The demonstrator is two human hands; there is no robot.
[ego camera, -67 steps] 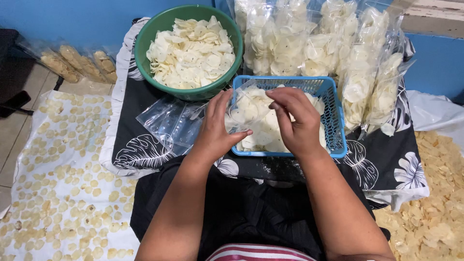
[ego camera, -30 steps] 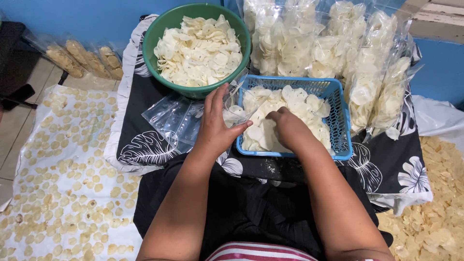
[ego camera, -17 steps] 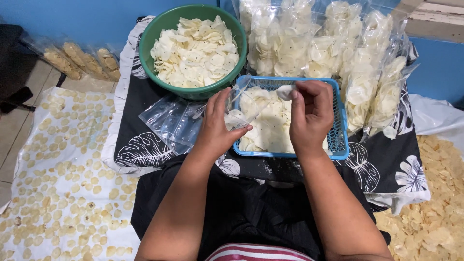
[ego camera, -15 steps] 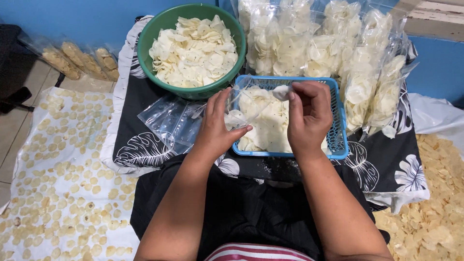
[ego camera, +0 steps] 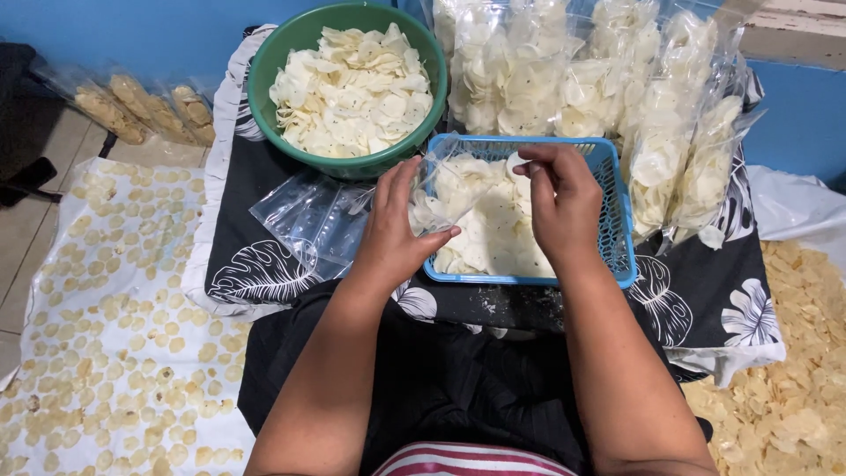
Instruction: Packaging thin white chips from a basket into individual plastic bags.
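My left hand (ego camera: 396, 231) grips a clear plastic bag (ego camera: 441, 189) with a few white chips inside, held over the left end of a blue basket (ego camera: 617, 234). White round chips (ego camera: 493, 238) fill that basket. My right hand (ego camera: 560, 207) hovers over the basket beside the bag's mouth, fingers curled; whether a chip is pinched in them I cannot tell. A green bowl (ego camera: 264, 66) heaped with the same chips stands behind my left hand.
A stack of empty clear bags (ego camera: 308, 220) lies left of the basket on a black leaf-print cloth (ego camera: 705, 300). Filled chip bags (ego camera: 617, 97) stand behind and right. Yellowish chips (ego camera: 115, 326) lie spread on sheets left and right.
My right hand dipped into the basket, lifted with a chip to the bag's mouth, and now sits slightly lower by the bag. The left hand kept holding the bag.
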